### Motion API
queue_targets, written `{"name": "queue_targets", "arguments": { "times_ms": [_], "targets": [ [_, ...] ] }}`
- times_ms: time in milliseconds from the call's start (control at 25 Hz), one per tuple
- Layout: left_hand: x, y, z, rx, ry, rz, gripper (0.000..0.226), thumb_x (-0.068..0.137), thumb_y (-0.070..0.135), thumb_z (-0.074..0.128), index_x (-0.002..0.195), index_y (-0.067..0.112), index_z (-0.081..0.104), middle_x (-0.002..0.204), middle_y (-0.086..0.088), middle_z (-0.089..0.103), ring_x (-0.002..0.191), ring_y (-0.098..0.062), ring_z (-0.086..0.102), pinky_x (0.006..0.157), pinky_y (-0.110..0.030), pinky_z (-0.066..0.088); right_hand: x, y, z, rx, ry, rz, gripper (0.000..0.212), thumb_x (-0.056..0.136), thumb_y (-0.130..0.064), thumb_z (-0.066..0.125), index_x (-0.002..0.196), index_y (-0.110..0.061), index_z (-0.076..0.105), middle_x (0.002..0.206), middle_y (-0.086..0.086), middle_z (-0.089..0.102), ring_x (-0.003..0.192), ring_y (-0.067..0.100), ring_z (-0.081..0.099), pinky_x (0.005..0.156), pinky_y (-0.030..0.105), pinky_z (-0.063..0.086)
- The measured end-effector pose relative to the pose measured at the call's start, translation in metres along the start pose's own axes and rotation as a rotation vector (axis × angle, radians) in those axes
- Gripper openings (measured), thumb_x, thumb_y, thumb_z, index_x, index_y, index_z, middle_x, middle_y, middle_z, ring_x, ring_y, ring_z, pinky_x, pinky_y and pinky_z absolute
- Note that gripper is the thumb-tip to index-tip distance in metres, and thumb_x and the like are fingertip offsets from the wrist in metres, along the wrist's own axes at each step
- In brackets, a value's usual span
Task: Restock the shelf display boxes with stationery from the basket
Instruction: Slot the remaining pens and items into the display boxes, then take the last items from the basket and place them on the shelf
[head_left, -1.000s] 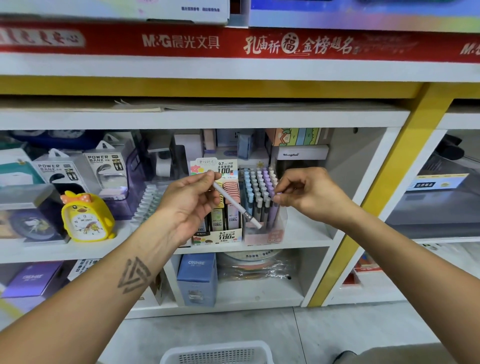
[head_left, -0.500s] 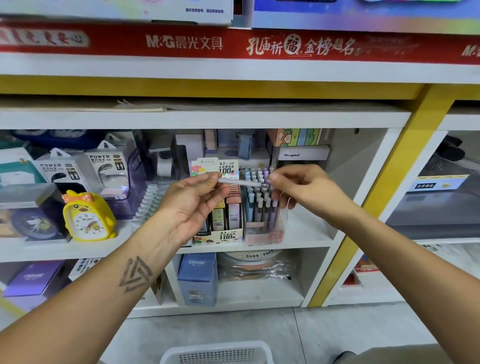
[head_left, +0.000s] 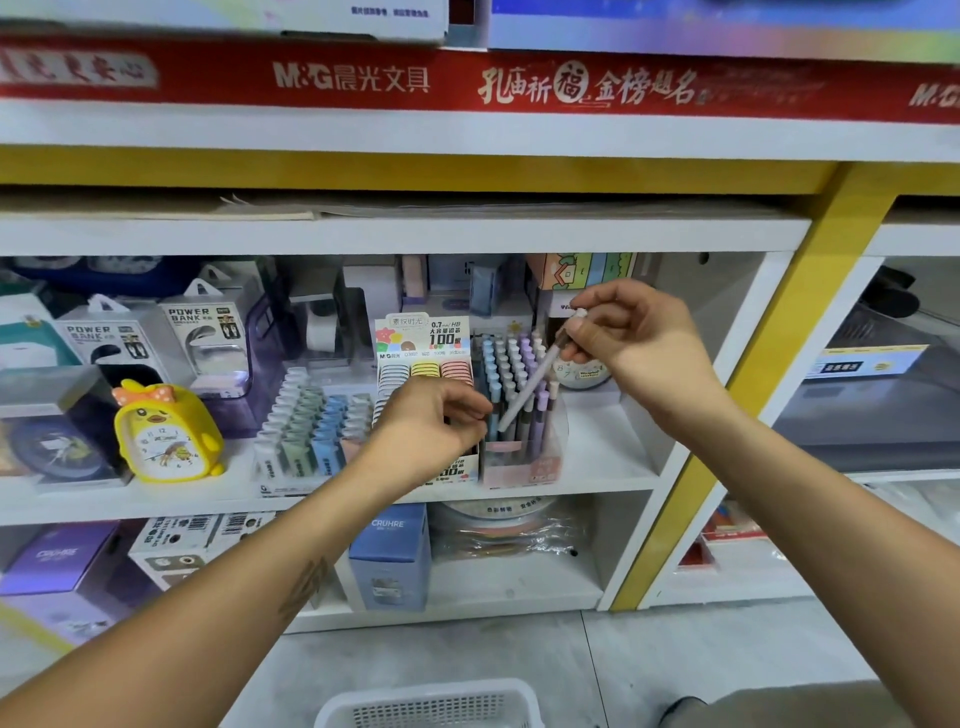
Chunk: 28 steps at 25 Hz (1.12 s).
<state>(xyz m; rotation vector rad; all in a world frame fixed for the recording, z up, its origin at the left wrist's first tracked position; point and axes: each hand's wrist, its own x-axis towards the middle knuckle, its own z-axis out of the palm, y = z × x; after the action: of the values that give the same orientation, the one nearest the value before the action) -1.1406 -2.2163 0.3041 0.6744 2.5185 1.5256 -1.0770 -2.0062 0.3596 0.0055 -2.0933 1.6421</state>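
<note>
- I stand before a white shop shelf (head_left: 597, 483) under a red banner; the white basket (head_left: 431, 709) sits on the floor below me, its rim just in view.
- My right hand (head_left: 641, 345) is pinched shut on the top end of a pale pen (head_left: 530, 389), fingers closed round its cap.
- The pen slants down and to the left, its lower tip dipping among the pens standing in the clear display box (head_left: 519, 415) on the middle shelf.
- The box lies just below and left of my right hand, so that hand is the one to seat the pen; I judge the pen needs tipping upright before it drops into a free slot.
- My left hand (head_left: 431, 421) hovers loosely curled just left of the box, holding nothing I can see, its fingertips near the pen's lower end, in front of the lead refill box (head_left: 423, 343).
- The crowded pen caps are the main thing in the way; a row of pastel erasers (head_left: 311, 426) and a yellow duck clock (head_left: 166, 431) stand further left, well clear.
</note>
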Motion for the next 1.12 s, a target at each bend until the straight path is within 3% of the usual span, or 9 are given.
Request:
{"name": "queue_targets", "arguments": {
  "times_ms": [160,480,720,960,1120],
  "targets": [
    [-0.001,-0.009,-0.001,0.319,-0.04,0.144,0.025,0.087,0.003,0.066,0.108,0.012,0.074,0.106,0.003,0.067,0.095,-0.013,0.064,0.091,-0.026,0.051,-0.004,-0.003,0.005,-0.193,-0.057,-0.109,0.013,0.091,-0.002,0.069,0.103,-0.002,0.065,0.086,0.019,0.07,0.077,0.025,0.073,0.076,0.032,0.061],
    [-0.007,-0.011,0.0,0.579,-0.198,0.362,0.027,0.089,0.007,0.061,0.114,0.006,0.072,0.119,-0.004,0.064,0.108,-0.021,0.06,0.093,-0.028,0.046,-0.009,0.018,0.031,-0.578,-0.231,-0.255,0.007,0.088,-0.015,0.076,0.094,-0.015,0.073,0.08,-0.01,0.068,0.076,0.002,0.066,0.07,0.021,0.053],
    [-0.006,-0.011,0.0,0.625,-0.214,0.351,0.033,0.09,0.01,0.06,0.121,0.009,0.069,0.122,-0.002,0.061,0.11,-0.02,0.058,0.094,-0.024,0.045,-0.008,0.023,0.034,-0.613,-0.301,-0.204,0.002,0.088,-0.013,0.075,0.09,-0.013,0.074,0.08,-0.003,0.073,0.076,0.009,0.068,0.074,0.038,0.058],
    [-0.007,-0.012,0.001,0.662,-0.237,0.338,0.032,0.09,0.011,0.058,0.119,0.01,0.07,0.121,-0.002,0.059,0.108,-0.02,0.057,0.092,-0.023,0.044,-0.004,0.016,0.035,-0.638,-0.309,-0.22,0.006,0.087,-0.013,0.075,0.092,-0.01,0.078,0.083,-0.001,0.075,0.075,0.009,0.069,0.075,0.037,0.058],
    [-0.005,-0.012,0.002,0.666,-0.25,0.326,0.025,0.087,0.008,0.058,0.109,0.007,0.072,0.115,-0.004,0.059,0.104,-0.022,0.057,0.09,-0.03,0.047,-0.007,0.02,0.042,-0.941,-0.457,-0.371,0.017,0.096,-0.019,0.064,0.106,-0.015,0.077,0.099,0.002,0.063,0.089,0.021,0.06,0.074,0.041,0.051]
  ]
}}
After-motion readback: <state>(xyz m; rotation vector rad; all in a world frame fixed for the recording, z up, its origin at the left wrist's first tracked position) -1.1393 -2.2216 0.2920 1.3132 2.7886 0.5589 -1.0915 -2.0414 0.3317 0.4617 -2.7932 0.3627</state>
